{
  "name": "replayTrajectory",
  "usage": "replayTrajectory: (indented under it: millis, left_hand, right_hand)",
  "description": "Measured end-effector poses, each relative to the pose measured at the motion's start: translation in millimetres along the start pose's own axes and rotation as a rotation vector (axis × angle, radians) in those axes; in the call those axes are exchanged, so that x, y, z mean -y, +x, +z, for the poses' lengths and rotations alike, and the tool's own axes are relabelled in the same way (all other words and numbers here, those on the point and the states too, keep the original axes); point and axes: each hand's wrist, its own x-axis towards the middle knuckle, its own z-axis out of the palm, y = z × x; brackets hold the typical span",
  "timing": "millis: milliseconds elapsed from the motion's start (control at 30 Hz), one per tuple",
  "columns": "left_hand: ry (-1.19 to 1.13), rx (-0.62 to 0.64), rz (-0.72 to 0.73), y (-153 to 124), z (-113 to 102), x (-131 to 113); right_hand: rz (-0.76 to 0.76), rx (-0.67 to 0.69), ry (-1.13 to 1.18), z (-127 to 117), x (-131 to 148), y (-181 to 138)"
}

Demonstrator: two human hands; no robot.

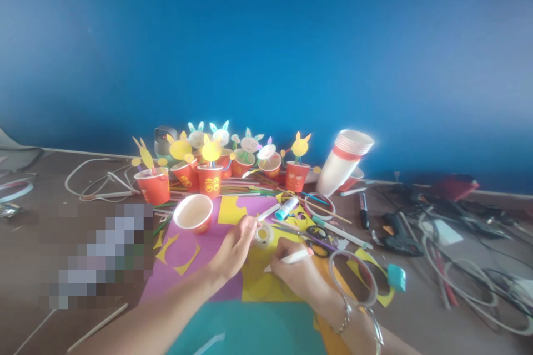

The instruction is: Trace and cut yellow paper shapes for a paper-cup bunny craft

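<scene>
While curling the right hand [297, 274] closed around a white marker [296, 256] and pointing its tip down at yellow paper [256, 283], pinching a slim white stick [270, 211] between the narrowed fingers of the left hand [235, 247]. Holding the stick just beside a tape roll [262, 243], and the marker nearer the body.

Tilted pen [297, 256] over yellow paper [256, 287]

red cups [204, 183] as barrier beyond hands [234, 249]
</scene>
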Motion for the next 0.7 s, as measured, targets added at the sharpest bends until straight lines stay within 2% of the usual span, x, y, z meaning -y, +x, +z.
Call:
replayTrajectory:
  millis: [233, 400, 600, 700]
  left_hand:
    - [0.012, -0.003, 0.017, 0, -1, -3]
    - [0.003, 0.005, 0.011, 0, -1, -3]
    - [-0.001, -0.001, 0.011, 0, 0, 0]
    - [0.003, 0.0, 0.022, 1, 1, 0]
  right_hand:
    - [-0.024, 0.02, 0.095, -1, 1, 0]
    - [0.035, 0.042, 0.162, -5, 8, 5]
    - [0.143, 0.13, 0.151, -17, 26, 7]
    - [0.121, 0.129, 0.158, -20, 26, 2]
